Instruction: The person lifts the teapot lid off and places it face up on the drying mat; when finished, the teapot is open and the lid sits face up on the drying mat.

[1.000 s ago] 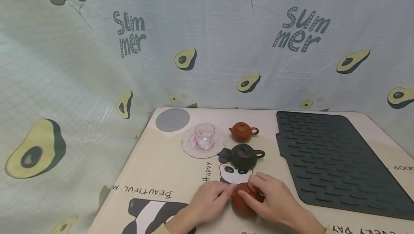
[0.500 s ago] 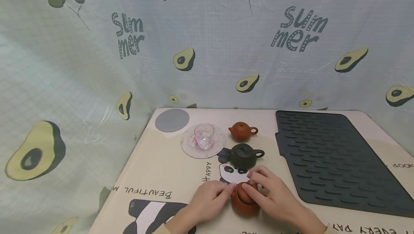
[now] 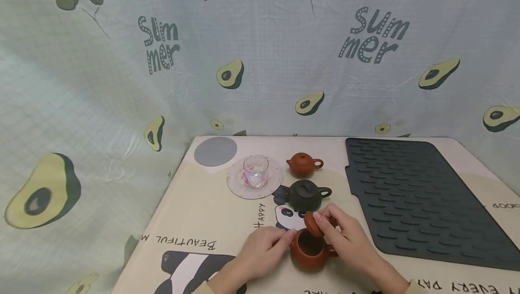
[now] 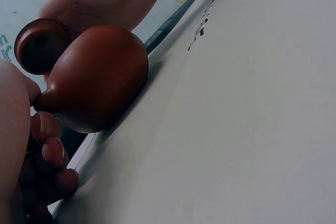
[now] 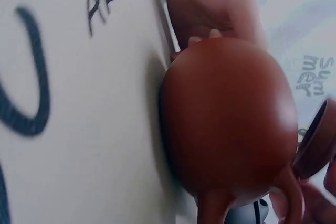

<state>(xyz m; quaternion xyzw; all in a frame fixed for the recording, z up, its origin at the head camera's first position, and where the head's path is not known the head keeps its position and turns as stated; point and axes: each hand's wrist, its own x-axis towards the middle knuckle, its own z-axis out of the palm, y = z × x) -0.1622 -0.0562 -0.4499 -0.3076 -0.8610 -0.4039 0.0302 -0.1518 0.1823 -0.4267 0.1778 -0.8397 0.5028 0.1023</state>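
Note:
A reddish-brown clay teapot (image 3: 307,263) stands uncovered at the near side of the table, its dark mouth showing. My left hand (image 3: 262,249) pinches its spout between thumb and forefinger, seen closely in the left wrist view. Above the far side of the mouth, the tilted lid (image 3: 313,224) is pinched in my right hand (image 3: 345,241); its hollow underside faces the left wrist view. The teapot's handle (image 5: 295,198) points toward my right wrist. Just beyond sits a dark teapot (image 3: 305,196) with its lid on, and behind that a smaller reddish-brown teapot (image 3: 302,165).
A glass cup (image 3: 256,174) stands on a round patterned plate (image 3: 235,185), left of the two farther teapots. A grey disc (image 3: 215,151) lies at the back left corner. Along the right stretches a dark ridged mat (image 3: 410,199). A printed curtain (image 3: 260,36) hangs behind the table.
My right hand has lifted the lid off the near teapot, up and slightly away, uncovering its mouth. The left hand has stayed at the spout.

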